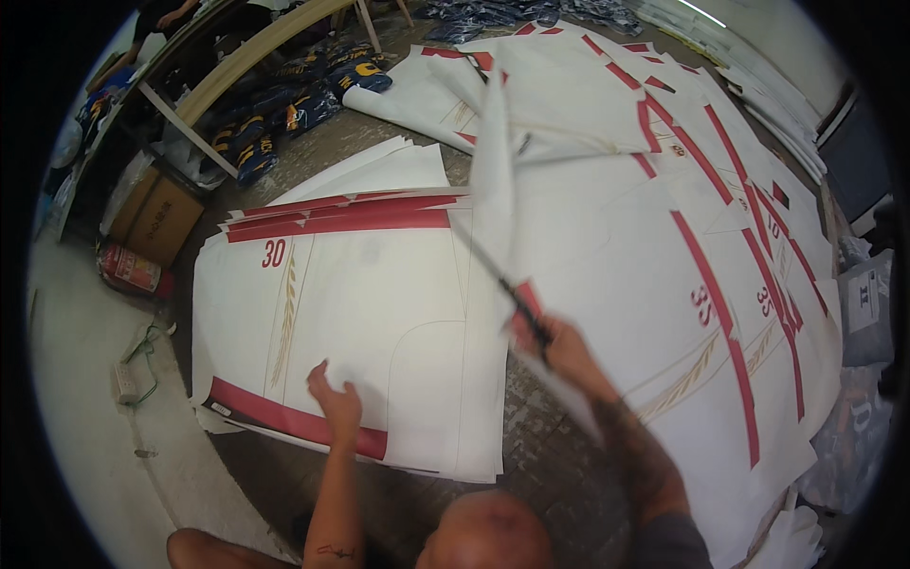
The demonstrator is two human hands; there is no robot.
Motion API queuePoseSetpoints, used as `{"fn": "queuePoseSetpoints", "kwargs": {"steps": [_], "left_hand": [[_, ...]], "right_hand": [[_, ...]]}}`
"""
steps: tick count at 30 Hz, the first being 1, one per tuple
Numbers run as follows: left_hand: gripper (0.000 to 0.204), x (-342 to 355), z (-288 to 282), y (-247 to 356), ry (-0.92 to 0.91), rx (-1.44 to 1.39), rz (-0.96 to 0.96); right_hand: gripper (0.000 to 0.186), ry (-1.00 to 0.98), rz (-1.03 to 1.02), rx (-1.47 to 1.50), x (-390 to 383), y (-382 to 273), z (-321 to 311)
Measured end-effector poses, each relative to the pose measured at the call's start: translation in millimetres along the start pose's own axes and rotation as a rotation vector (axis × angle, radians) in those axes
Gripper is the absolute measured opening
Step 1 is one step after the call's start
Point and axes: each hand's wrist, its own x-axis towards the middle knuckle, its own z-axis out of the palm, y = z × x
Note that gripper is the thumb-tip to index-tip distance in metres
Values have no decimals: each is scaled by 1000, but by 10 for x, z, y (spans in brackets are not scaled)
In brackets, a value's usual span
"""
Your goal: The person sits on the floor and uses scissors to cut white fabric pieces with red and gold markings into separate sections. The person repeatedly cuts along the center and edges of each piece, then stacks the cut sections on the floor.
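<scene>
In my right hand [559, 351] is a pair of black-handled scissors [527, 313], fingers closed round the handle. Their long grey blades are blurred and point up and left over the edge of a stack of white printed sheets [379, 284]. A loose white strip [493, 161], smeared by motion, stands up beyond the blades; its lower end passes by my right hand. My left hand [336, 403] hovers over the stack's near red band, thumb and fingers apart, with nothing in it. The stack carries red bands, a gold leaf pattern and thin cutting lines.
More printed white sheets [607, 228] spread over the floor to the right and back. At the left stand a cardboard box [156, 216], a red cylinder [133, 268] and a wooden table [256, 52]. Dark bagged garments [313, 104] lie beneath it; grey plastic bags [865, 308] line the right.
</scene>
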Motion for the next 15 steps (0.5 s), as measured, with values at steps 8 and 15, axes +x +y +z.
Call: {"fn": "queuePoseSetpoints", "kwargs": {"steps": [8, 15], "left_hand": [[103, 64, 872, 775, -395, -350, -81], [121, 932, 1294, 1609, -196, -382, -120]], "right_hand": [[40, 484, 342, -413, -2282, 1018, 654], [39, 542, 709, -585, -3791, 1381, 968]]}}
